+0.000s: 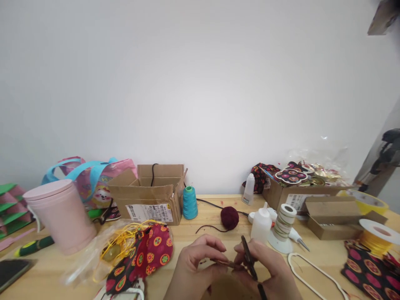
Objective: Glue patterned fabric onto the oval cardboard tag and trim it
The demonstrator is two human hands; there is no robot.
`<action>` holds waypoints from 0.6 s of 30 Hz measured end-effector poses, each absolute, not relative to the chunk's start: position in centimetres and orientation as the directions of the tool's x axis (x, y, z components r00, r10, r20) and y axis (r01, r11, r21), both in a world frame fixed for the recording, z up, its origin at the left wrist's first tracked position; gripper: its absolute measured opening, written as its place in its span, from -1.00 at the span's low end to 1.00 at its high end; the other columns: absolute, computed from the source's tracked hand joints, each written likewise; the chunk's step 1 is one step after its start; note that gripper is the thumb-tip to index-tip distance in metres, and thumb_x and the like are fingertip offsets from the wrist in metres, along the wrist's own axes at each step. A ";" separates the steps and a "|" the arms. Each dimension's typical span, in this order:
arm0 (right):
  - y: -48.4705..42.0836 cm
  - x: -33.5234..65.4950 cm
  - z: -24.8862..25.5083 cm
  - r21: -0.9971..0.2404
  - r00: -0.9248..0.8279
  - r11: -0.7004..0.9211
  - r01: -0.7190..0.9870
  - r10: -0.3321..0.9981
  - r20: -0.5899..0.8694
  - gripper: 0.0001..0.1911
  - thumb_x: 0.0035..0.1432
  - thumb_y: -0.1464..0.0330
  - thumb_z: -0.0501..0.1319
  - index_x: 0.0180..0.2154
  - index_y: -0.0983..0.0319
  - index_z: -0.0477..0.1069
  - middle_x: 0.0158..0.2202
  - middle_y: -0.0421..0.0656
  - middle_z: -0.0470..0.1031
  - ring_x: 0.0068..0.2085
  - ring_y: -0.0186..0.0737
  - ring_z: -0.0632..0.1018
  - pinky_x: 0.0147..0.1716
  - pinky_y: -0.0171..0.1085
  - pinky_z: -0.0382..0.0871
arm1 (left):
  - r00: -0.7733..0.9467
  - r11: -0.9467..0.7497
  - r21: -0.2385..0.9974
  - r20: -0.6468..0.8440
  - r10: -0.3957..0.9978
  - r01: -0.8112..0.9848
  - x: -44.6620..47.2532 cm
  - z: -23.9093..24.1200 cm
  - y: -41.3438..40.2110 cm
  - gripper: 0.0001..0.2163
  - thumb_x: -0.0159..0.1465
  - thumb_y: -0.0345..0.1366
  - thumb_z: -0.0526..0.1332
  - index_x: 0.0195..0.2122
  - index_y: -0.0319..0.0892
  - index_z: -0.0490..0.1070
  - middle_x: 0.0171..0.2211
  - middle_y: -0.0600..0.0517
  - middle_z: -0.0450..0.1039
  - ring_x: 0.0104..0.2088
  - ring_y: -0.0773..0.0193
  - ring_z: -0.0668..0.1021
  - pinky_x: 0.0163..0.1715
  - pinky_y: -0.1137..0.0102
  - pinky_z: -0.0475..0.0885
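Observation:
My left hand [203, 264] and my right hand [265, 266] meet low in the middle, close above the table. The left thumb and fingers pinch a small, flat brownish piece [229, 263], whose kind I cannot make out. At its other end, the right fingertips touch the same piece. A slim dark tool [249, 258] is gripped in my right hand, slanting down across the fingers; its lower part is partly hidden. Behind the hands lies a ball of dark red yarn [229, 218] with a loose tail. A white squeeze bottle [261, 224] stands beyond my right hand.
Patterned fabric [153, 250] and yellow cord [125, 237] lie left. Behind are a cardboard box [150, 208] and teal thread cone [190, 203]. A pink canister [61, 216] stands far left. Right are a ribbon spool [283, 225], white frame [308, 277] and filled box [281, 196].

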State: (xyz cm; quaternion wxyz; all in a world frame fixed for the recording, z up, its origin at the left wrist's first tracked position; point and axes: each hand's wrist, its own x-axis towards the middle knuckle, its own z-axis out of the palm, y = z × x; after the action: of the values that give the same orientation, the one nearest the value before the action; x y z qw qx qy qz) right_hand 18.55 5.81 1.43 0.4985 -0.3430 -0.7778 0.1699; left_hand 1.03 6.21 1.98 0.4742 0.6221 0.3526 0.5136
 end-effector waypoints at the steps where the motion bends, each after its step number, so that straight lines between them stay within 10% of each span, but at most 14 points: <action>1: 5.9 18.6 1.5 -0.601 -0.270 0.713 0.360 0.696 0.665 -0.79 -0.11 0.47 0.26 -0.34 0.18 0.36 -0.53 -0.22 0.44 -0.51 -0.27 0.45 -0.54 -0.36 0.32 | 0.222 -0.306 0.951 0.307 0.925 -0.041 1.0 2.0 6.2 -0.83 -0.09 -0.49 0.29 -0.54 -0.05 0.54 -0.44 0.03 0.40 -0.35 0.25 0.48 -0.33 0.38 0.35; 9: 6.1 19.0 1.4 -0.661 0.019 0.679 0.319 0.693 0.720 -0.63 -0.14 0.35 0.32 -0.21 0.06 0.34 -0.41 -0.25 0.50 -0.44 -0.23 0.47 -0.44 -0.34 0.34 | 0.143 -0.640 0.748 0.624 0.768 0.176 0.2 2.1 6.3 -0.75 0.01 -0.52 0.19 -0.42 0.02 0.52 -0.45 0.05 0.42 -0.41 0.32 0.50 -0.44 0.48 0.40; 18: 5.7 17.8 1.4 -0.933 0.005 0.357 0.032 0.934 0.358 -0.75 -0.08 0.24 0.24 -0.32 0.21 0.36 -0.59 -0.26 0.38 -0.57 -0.30 0.38 -0.57 -0.34 0.25 | 0.136 -0.740 0.454 0.801 0.583 0.496 0.1 3.0 5.8 -0.69 0.02 -0.52 0.18 -0.34 0.09 0.50 -0.51 0.06 0.46 -0.43 0.27 0.47 -0.42 0.43 0.34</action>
State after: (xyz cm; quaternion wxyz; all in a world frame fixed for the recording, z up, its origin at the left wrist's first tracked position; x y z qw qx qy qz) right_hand 17.84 5.72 1.43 0.5775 -0.4111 -0.5874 0.3904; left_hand 0.06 5.83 3.02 0.0393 0.7525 0.3587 0.5510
